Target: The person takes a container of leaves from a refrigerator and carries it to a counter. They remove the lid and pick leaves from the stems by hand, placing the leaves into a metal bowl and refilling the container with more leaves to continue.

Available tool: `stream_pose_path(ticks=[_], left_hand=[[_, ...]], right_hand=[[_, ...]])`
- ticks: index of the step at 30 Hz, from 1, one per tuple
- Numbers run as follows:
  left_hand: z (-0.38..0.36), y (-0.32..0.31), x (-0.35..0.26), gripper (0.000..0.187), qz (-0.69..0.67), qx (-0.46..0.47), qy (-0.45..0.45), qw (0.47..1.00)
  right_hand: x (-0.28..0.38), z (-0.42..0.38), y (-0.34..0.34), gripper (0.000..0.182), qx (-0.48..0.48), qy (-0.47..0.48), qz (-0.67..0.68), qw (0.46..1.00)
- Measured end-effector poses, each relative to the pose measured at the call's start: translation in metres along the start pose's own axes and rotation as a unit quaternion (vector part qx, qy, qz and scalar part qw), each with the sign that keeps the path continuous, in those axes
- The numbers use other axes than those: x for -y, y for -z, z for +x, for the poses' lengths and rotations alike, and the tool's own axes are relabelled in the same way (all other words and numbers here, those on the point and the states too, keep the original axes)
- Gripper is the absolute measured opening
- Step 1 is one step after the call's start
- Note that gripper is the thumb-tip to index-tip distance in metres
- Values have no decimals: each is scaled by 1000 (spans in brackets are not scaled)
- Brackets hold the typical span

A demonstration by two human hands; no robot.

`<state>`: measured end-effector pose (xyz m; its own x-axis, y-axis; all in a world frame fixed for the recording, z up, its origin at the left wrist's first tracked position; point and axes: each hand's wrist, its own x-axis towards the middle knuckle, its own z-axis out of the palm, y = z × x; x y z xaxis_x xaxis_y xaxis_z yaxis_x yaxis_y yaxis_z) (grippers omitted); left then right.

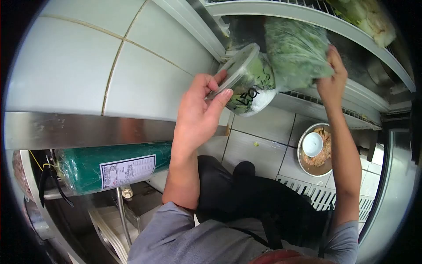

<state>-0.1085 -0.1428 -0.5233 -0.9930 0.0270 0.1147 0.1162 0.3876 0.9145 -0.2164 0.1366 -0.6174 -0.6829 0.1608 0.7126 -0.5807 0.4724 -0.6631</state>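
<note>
- With left hand (198,105), gripping lidded tub (259,86) at its lid end, holding it tilted right of this grip; calling for steady, even pressure.
- Grasping bag of greens (296,55), left of the grip, by its right edge with right hand (332,77); calling for fuller underside support.

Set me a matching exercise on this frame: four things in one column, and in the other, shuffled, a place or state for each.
Things
1. lidded tub
2. bag of greens
3. metal bowl
4. wrapped cylinder

Places and states
A. on the tiled floor
B. bears a white printed label
C. in the left hand, black handwriting on its side
D. in the right hand

Pairs: 1-C, 2-D, 3-A, 4-B
</note>
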Motion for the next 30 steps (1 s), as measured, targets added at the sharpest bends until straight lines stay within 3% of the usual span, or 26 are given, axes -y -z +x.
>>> stream_pose_path(ticks=[2,5,6,7,8,9,10,12,15,16,18,19,20,21,23,24,25,26,27,29,30], left_hand=[[0,3,2,18,-1,-7,-21,1000],[-5,12,0,18,49,-40,34,997],[-6,15,-2,18,75,-34,41,996],[-7,16,2,17,93,-35,29,995],[-9,17,5,16,47,-36,57,997],[-10,18,7,16,53,-39,43,997],[-11,20,10,16,25,-44,37,998],[-10,23,13,15,25,-36,41,998],[-3,25,18,10,72,-8,28,997],[-4,25,16,11,68,6,33,997],[-7,29,13,11,61,6,41,997],[-7,30,11,11,60,24,35,997],[-8,30,10,11,60,43,28,997],[-8,26,10,11,58,41,30,997],[-5,16,8,12,66,34,23,997],[-3,12,11,12,64,28,17,997],[-3,10,15,12,64,48,9,997],[-2,8,16,12,63,61,0,996],[-2,1,13,12,60,43,-9,997],[-4,-14,3,15,67,121,-45,989],[-4,-14,-3,17,88,162,-30,982]], right_hand=[[-15,11,-26,13,4,6,-21,1000],[-24,24,-66,25,-32,45,-122,991],[-20,27,-76,39,12,-9,-120,993],[-12,32,-87,36,29,-69,-101,992],[-3,40,-90,42,138,-125,-105,977],[-1,38,-103,40,142,-85,-100,981],[9,38,-109,41,210,-101,10,972],[12,23,-111,54,240,14,66,968],[12,16,-43,57,274,17,83,958],[0,5,-5,54,216,111,38,969],[-3,-15,89,38,353,-18,59,934],[-12,-29,135,36,464,-139,69,872],[-19,-53,175,36,484,-276,51,829],[-24,-75,208,36,512,-430,-42,743],[-68,-197,264,48,349,-637,-120,677],[-79,-247,279,57,346,-703,-126,608],[-78,-293,284,64,320,-746,-20,584],[-66,-320,275,65,213,-799,94,554],[-66,-345,265,58,176,-781,166,575],[-55,-367,229,49,72,-729,158,662],[-59,-374,223,44,34,-719,154,677]])
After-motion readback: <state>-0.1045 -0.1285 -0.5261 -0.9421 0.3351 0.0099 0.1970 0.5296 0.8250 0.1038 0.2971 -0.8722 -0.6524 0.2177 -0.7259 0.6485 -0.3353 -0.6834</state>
